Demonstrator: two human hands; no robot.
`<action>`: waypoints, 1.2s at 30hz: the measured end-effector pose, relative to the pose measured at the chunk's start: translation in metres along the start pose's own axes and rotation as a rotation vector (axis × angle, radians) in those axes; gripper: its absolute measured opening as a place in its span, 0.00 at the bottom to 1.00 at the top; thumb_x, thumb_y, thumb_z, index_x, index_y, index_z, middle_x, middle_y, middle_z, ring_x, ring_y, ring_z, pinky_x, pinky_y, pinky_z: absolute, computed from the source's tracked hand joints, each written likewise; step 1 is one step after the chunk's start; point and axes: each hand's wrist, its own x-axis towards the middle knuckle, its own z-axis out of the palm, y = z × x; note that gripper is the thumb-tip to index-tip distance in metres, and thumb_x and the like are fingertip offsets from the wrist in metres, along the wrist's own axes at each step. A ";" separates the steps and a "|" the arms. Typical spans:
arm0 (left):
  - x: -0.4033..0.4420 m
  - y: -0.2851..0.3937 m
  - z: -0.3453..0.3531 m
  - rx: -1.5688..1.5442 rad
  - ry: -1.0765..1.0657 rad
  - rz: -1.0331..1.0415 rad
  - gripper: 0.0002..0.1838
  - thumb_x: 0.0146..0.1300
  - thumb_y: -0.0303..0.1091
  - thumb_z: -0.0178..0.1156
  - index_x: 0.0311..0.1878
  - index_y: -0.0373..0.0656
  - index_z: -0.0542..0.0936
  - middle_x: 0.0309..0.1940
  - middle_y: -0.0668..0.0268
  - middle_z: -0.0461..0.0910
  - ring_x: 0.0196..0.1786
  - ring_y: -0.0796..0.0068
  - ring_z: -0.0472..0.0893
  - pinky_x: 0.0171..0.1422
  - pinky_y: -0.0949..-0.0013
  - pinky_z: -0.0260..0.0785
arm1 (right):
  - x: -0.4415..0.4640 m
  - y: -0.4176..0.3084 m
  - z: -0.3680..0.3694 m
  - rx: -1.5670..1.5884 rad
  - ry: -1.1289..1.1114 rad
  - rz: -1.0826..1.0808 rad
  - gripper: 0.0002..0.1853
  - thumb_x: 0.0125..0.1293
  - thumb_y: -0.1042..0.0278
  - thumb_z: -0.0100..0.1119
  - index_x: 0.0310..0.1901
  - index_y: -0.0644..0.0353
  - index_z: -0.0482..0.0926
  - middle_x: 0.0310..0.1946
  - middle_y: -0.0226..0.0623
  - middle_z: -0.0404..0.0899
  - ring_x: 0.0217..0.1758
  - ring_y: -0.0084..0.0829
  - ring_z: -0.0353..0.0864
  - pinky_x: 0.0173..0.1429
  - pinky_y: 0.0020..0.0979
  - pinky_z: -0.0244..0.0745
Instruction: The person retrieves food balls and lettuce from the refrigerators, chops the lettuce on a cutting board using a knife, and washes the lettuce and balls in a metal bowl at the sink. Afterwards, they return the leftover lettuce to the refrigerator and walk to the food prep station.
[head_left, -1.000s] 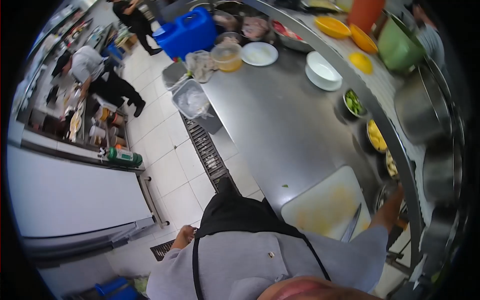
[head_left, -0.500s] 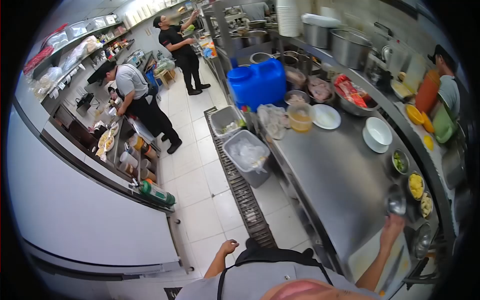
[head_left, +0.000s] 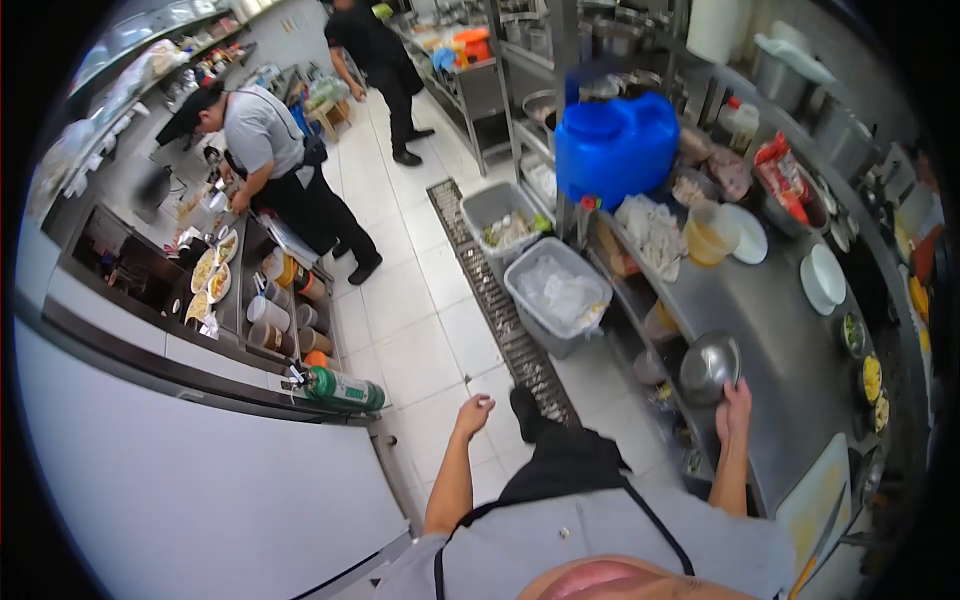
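Observation:
My right hand (head_left: pixel 737 408) grips the rim of a metal bowl (head_left: pixel 709 369), tilted above the left edge of the steel table (head_left: pixel 768 325). My left hand (head_left: pixel 475 413) hangs over the tiled floor with its fingers curled; a small pale spot shows at the fingertips, too small to name. At the table's near end lie a cutting board (head_left: pixel 815 490) and a knife (head_left: pixel 829 530). Small bowls of green pieces (head_left: pixel 851 334) and yellow pieces (head_left: pixel 871 379) stand along the right side.
Two grey bins (head_left: pixel 557 289) stand left of the table, by a floor drain (head_left: pixel 500 310). A blue jug (head_left: pixel 615 150) is at the table's far end. One person (head_left: pixel 270 150) works at the left counter; another (head_left: pixel 375 70) stands farther back. A white cabinet (head_left: pixel 190 450) fills the lower left.
The metal bowl has moved left in my right hand, from the table's right side to its left edge. The view has turned, and my left arm is farther forward. The far person's raised arm is lower.

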 end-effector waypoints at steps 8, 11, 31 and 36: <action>0.061 -0.023 -0.113 -0.161 -0.046 -0.258 0.21 0.60 0.46 0.61 0.47 0.36 0.80 0.32 0.58 0.82 0.41 0.70 0.82 0.43 0.70 0.73 | 0.098 0.084 0.248 -0.773 -0.675 0.166 0.10 0.58 0.71 0.64 0.41 0.61 0.78 0.33 0.27 0.77 0.37 0.19 0.74 0.42 0.25 0.71; 0.082 0.041 -0.164 -0.420 -0.064 -0.243 0.21 0.67 0.47 0.53 0.51 0.38 0.77 0.38 0.59 0.80 0.42 0.67 0.81 0.44 0.65 0.75 | 0.125 0.130 0.390 -1.154 -1.213 -0.254 0.07 0.58 0.67 0.63 0.35 0.59 0.77 0.31 0.36 0.77 0.41 0.36 0.76 0.48 0.36 0.68; 0.516 0.203 -0.446 -0.533 -0.236 -0.143 0.11 0.54 0.22 0.56 0.22 0.46 0.66 0.19 0.72 0.67 0.20 0.80 0.70 0.29 0.64 0.79 | 0.347 0.278 0.652 -1.513 -0.673 -0.405 0.15 0.58 0.66 0.61 0.47 0.59 0.78 0.36 0.45 0.76 0.45 0.47 0.76 0.50 0.43 0.73; 0.647 0.282 -0.451 -0.429 -0.320 -0.024 0.11 0.53 0.22 0.56 0.22 0.46 0.65 0.17 0.72 0.66 0.18 0.80 0.68 0.27 0.64 0.79 | 0.429 0.294 0.668 -1.646 -0.588 -0.093 0.13 0.58 0.67 0.59 0.46 0.58 0.78 0.36 0.46 0.79 0.44 0.49 0.79 0.48 0.45 0.74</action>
